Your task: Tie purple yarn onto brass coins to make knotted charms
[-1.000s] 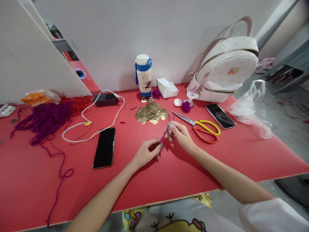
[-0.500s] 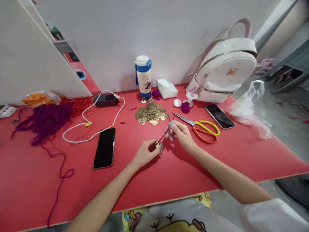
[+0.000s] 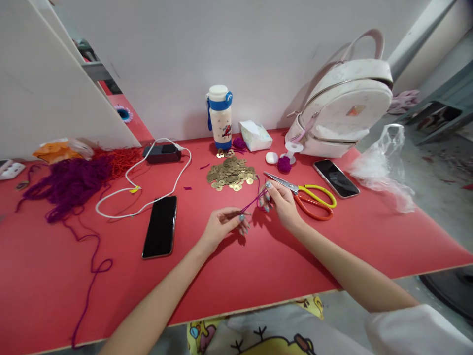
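Note:
Purple yarn (image 3: 254,200) runs taut on a slant between my two hands, above the red tabletop. My left hand (image 3: 224,227) pinches its lower end between thumb and fingers; whether a coin is also in that grip is hidden. The upper end is closed in the thumb and fingertips of my right hand (image 3: 280,203), and a loose strand curls below and beside those fingers. Just beyond both hands lies a pile of brass-coloured coins (image 3: 232,172) with holes in them. Scissors (image 3: 295,188) with yellow and orange handles rest right beside my right hand.
A black phone (image 3: 160,228) lies left, near a white cable (image 3: 129,215) and power bank (image 3: 162,153). Purple yarn (image 3: 74,180) is heaped far left. Behind stand a bottle (image 3: 220,118), tissue pack (image 3: 255,135) and white backpack (image 3: 343,108). Another phone (image 3: 336,178) and plastic bag (image 3: 386,170) lie right.
My right hand has moved slightly right with the yarn, and the stretch between the hands is longer. The coin seen at my left fingertips is now out of sight.

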Demonstrator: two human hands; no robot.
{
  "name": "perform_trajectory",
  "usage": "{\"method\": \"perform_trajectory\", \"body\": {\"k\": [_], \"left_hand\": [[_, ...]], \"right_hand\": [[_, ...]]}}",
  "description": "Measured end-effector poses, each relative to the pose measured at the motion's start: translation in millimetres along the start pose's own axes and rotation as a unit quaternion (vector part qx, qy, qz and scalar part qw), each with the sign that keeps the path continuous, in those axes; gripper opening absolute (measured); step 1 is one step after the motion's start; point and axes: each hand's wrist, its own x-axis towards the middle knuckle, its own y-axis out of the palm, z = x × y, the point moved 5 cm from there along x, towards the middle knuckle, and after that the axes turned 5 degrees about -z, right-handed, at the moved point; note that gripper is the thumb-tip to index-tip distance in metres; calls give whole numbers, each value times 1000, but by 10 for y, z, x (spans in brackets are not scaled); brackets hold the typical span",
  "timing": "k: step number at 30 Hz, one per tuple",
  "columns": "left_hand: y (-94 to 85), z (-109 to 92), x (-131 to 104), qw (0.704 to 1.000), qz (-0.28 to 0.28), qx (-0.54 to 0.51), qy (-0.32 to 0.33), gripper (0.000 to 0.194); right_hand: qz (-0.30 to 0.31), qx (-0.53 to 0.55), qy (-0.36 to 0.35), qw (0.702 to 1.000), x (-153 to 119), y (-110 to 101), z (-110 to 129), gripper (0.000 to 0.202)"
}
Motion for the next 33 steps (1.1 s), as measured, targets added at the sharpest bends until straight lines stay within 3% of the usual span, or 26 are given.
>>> {"method": "perform_trajectory", "body": {"k": [3,8,11,17,22,24,27,29,33], "left_hand": [[-59,5,22,999,-31,-32,2,36],[-211,2,56,988,-146,-39,10,39],[-272,-24,75,980,-183,-82,16,41],[-327,-98,101,978,-177,-100,41,35],[-414,-232,79,974,-204,28,91,26],[-443,-278,60,966,-222,84,106,22],[-445,-302,44,960,-225,125,111,22],[-418,-286,45,964,-208,130,101,24],[-346,-267,45,970,-172,140,97,22]], "right_hand": [[-5,-4,-1,1000,11,-10,-4,45],[2,-24,19,1000,6,13,-18,48],[11,-6,41,999,0,32,-57,47],[20,-6,48,999,36,25,-157,47],[37,-103,2,994,52,9,-129,48],[50,-203,-31,977,58,2,-114,46],[67,-347,-107,929,62,17,-86,36],[80,-368,-155,913,48,55,-58,29],[140,-319,-187,918,-13,189,-31,28]]}}
